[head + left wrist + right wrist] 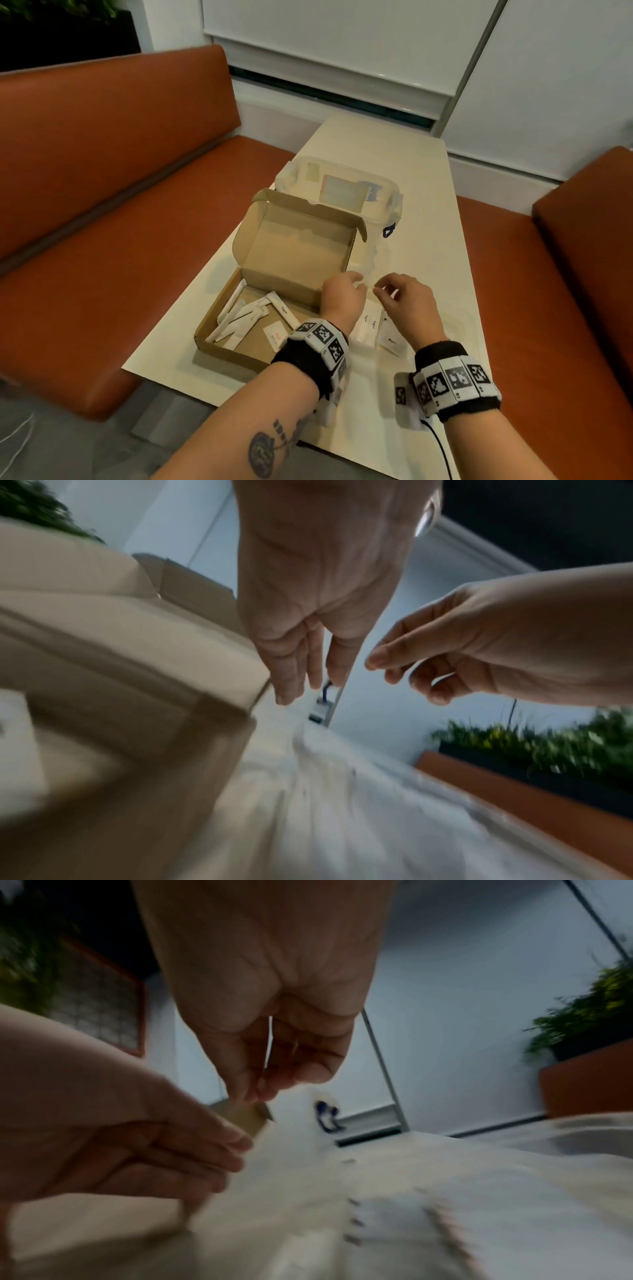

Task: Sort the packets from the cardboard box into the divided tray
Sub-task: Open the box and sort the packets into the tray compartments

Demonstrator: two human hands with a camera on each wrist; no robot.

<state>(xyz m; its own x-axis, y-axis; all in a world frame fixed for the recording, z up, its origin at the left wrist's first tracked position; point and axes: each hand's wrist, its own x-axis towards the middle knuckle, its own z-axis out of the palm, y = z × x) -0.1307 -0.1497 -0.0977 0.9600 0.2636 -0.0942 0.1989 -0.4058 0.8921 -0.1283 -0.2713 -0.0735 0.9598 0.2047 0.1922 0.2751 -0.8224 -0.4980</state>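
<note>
Cardboard box (274, 274) open with white packets (239, 317) inside, clear divided tray (383, 329) holding sugar sachets (371, 323), your left hand (342, 294) loosely open, right hand (407, 298) pinched, on what you cannot tell.

Word "Sugar" read on long white packet (287, 313) lying in cardboard box (219, 337). Same word "Sugar" read on two white packets (370, 323) lying side by side in clear divided tray (371, 274), just past left wrist. Red print seen on small flat packet (275, 335) in box, too small to be read. Blue letters seen on clear lid (371, 192) behind box, upside down, not made out. Black-and-white square code marks worn on both wristbands (323, 337).
</note>
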